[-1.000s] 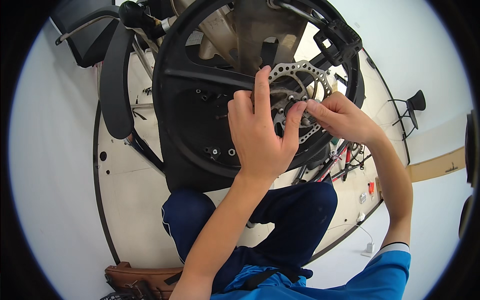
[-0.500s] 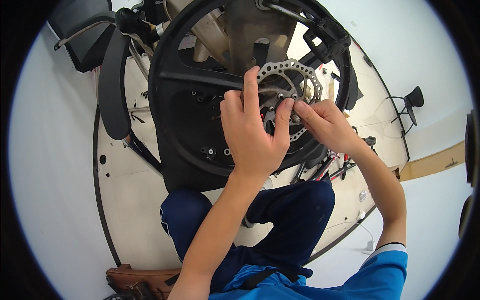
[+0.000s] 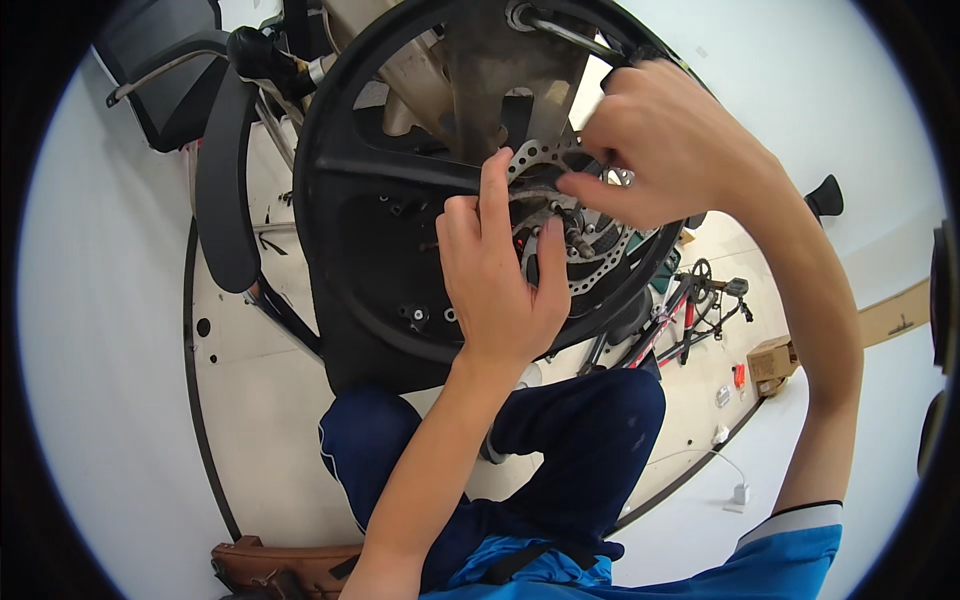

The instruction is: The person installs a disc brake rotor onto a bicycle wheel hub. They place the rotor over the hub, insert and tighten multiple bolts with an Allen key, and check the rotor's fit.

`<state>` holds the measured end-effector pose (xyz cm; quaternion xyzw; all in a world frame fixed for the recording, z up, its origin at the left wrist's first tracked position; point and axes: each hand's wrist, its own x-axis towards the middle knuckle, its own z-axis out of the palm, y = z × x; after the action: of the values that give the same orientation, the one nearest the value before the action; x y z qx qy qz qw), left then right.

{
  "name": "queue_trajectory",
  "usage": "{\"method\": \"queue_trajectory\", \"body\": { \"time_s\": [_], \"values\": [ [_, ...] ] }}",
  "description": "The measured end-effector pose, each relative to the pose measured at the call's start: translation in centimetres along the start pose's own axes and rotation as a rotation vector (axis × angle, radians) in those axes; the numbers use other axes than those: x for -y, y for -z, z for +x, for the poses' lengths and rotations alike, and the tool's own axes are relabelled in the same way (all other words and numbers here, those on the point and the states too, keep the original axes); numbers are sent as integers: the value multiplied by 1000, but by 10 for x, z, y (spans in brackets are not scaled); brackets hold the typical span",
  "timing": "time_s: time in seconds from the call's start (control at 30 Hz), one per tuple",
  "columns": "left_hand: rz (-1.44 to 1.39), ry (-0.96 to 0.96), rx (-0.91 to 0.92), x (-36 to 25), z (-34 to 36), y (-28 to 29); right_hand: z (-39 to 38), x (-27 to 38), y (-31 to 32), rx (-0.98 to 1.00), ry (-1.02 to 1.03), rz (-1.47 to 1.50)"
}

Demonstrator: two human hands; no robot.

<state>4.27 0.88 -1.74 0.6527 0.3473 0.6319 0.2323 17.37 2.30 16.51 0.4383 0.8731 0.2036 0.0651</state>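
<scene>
A silver brake disc (image 3: 598, 277) with a ring of holes sits at the hub of a black spoked wheel (image 3: 335, 165). My left hand (image 3: 500, 270) spans the disc's left side: its index fingertip lies at the rim, its thumb by the hub bolts, and the other fingers are bent. Over the disc's upper right is my right hand (image 3: 670, 145), fingers curled and thumb pointing in toward the hub. Whatever might be inside those fingers is hidden. Small bolts (image 3: 573, 240) show around the hub between the two hands.
A crank arm (image 3: 565, 32) crosses above the wheel. On the left stands a chair with a black armrest (image 3: 225, 180). A red and black bicycle frame (image 3: 690, 310) and a cardboard box (image 3: 772, 360) are on the floor at right. A brown case (image 3: 285, 568) lies at lower left.
My right hand has left the spot beside my left thumb and swung up over the disc's upper right. The left hand stays nearly in place, its thumb slightly farther left.
</scene>
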Motion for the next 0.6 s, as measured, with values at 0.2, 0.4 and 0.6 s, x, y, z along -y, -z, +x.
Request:
{"method": "queue_trajectory", "body": {
  "time_s": [0.2, 0.4, 0.6],
  "values": [
    [-1, -73, -19, 10, -5, -3, 52, 18, -23, -266, 602, -251],
    [-37, -158, -60, 11, -6, -3, 59, 26, -26, -205, 615, -153],
    [-130, -81, -54, 7, -3, -4, 62, 27, -35, -294, 586, -70]
  ]
}}
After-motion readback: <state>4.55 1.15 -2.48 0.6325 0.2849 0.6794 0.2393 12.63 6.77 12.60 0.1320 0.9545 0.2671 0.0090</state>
